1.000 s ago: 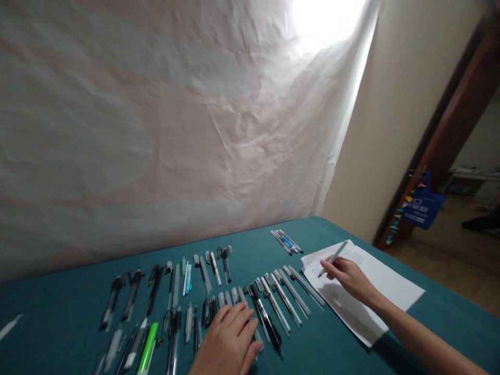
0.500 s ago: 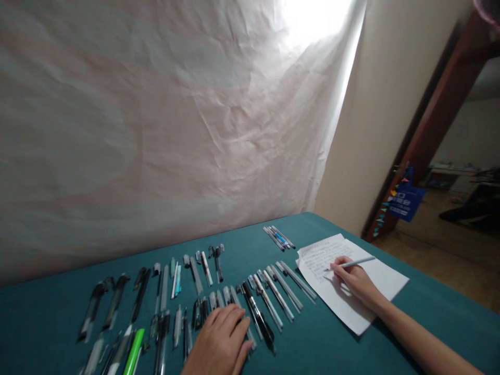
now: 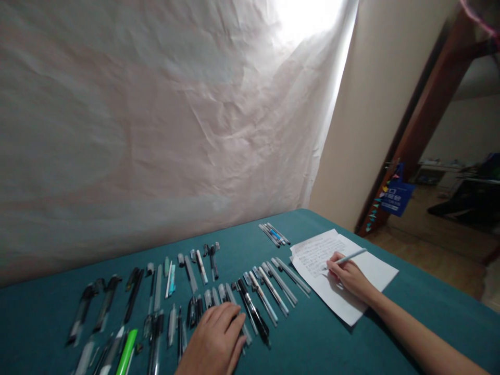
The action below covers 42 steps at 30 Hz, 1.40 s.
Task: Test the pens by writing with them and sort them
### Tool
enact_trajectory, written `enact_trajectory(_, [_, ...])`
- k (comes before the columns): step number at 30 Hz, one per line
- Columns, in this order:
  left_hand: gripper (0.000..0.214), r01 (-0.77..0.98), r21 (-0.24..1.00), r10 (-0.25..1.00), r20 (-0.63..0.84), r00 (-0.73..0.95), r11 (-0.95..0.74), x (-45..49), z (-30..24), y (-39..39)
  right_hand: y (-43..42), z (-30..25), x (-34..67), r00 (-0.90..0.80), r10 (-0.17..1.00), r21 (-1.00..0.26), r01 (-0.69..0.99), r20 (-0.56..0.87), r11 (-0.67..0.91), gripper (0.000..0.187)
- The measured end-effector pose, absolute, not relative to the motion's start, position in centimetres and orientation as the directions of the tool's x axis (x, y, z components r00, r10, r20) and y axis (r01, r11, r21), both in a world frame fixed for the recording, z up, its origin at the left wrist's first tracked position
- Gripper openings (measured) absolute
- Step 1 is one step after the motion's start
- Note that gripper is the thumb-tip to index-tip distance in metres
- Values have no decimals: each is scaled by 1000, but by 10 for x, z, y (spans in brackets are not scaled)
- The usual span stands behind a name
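My right hand (image 3: 349,275) grips a slim pale blue pen (image 3: 356,254), its tip down at the written lines on a white sheet of paper (image 3: 361,285). Another sheet with handwriting (image 3: 308,249) lies partly beneath or beside it. My left hand (image 3: 219,333) rests palm down, fingers loosely stretched, over several clear pen parts (image 3: 230,294) and hides their lower ends. Just right of it lies a black pen (image 3: 253,312) with a clear cap, touching no finger that I can see.
Several pens taken apart, with caps and barrels, lie in rows across the green table (image 3: 312,333). A bright green pen (image 3: 127,351) is at the front left. Several refills (image 3: 274,234) lie at the back. A hanging sheet (image 3: 156,130) backs the table; a blue bag (image 3: 397,197) hangs at the door.
The view has shifted slightly, so everything sits a little further left. My right hand stays at the writing with the pen; my left hand keeps resting on the pen parts.
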<state>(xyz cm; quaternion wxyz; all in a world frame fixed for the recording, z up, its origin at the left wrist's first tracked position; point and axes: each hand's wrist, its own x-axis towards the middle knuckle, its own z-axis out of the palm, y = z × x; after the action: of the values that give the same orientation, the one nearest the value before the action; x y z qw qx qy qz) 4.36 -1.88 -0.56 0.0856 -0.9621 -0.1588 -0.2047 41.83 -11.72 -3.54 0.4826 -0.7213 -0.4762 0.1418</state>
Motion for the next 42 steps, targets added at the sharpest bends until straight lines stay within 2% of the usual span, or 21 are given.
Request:
enact_trajectory(17, [30, 352, -11, 319, 399, 860, -936, 45, -8, -19, -118, -36, 418, 489, 822, -758, 643, 292, -113, 20])
enact_trajectory(28, [31, 347, -28, 306, 412, 859, -937, 45, -6, -19, -116, -39, 422, 488, 823, -768, 633, 291, -104, 21])
enact_trajectory(42, [30, 344, -44, 300, 397, 867, -938, 44, -7, -17, -117, -42, 425, 453, 837, -721, 685, 307, -106, 20])
